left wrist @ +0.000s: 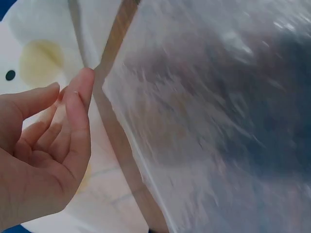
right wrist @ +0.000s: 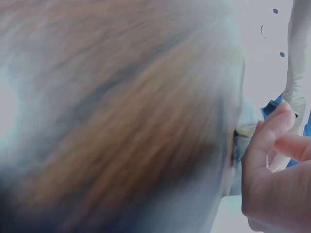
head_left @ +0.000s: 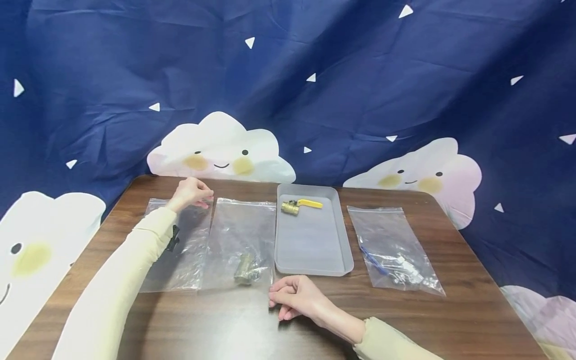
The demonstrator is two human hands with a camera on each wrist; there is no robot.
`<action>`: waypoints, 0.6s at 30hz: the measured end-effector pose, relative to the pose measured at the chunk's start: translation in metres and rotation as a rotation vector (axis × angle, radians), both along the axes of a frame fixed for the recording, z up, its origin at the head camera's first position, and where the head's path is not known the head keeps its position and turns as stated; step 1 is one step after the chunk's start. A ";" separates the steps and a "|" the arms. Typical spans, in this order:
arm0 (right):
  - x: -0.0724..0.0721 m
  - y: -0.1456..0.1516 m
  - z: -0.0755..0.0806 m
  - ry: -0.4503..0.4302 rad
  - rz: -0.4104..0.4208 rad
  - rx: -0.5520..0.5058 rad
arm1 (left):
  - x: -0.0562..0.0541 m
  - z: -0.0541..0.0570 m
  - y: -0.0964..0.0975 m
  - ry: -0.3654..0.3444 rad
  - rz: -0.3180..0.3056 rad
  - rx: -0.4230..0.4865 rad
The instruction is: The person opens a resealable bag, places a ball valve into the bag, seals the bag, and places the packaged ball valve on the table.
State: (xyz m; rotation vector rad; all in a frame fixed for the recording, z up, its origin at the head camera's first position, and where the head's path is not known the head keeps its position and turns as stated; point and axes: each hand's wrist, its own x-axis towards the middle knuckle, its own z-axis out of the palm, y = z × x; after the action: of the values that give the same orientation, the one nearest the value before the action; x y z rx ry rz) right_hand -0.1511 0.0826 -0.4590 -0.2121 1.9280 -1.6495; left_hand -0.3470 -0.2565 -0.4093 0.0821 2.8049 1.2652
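My left hand (head_left: 191, 192) hovers near the table's far edge, above the top of the left clear zip bag (head_left: 184, 267). In the left wrist view its fingers (left wrist: 77, 111) are loosely bent, with nothing between them and the thumb. A second zip bag (head_left: 234, 225) lies flat beside it, with a brass fitting (head_left: 244, 270) near its bottom. At that bag's lower right corner is my right hand (head_left: 299, 297), fingers loosely bent and apparently holding nothing; whether it touches the corner is unclear. The right wrist view is blurred.
A grey tray (head_left: 310, 250) stands right of the second bag, holding a brass ball valve (head_left: 290, 207) with a yellow lever. Farther right, another zip bag (head_left: 382, 225) contains a blue-handled item (head_left: 373, 260) and shiny metal. A dark blue cloud-print curtain (head_left: 270, 75) hangs behind the wooden table (head_left: 405, 320).
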 end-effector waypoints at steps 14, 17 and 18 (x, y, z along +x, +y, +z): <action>0.006 -0.040 0.027 0.146 0.194 -0.009 | 0.026 -0.001 -0.045 0.025 0.058 -0.035; 0.001 -0.056 0.033 0.197 0.190 0.006 | 0.032 -0.004 -0.060 0.031 0.087 -0.071; 0.000 -0.062 0.034 0.207 0.181 0.010 | 0.034 -0.005 -0.064 0.031 0.105 -0.085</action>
State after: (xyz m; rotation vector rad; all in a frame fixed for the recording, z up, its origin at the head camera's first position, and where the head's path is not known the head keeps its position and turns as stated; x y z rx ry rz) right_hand -0.1516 0.0208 -0.4247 -0.5567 2.0008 -1.5482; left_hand -0.3132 -0.3204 -0.4139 -0.0508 2.9203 1.1719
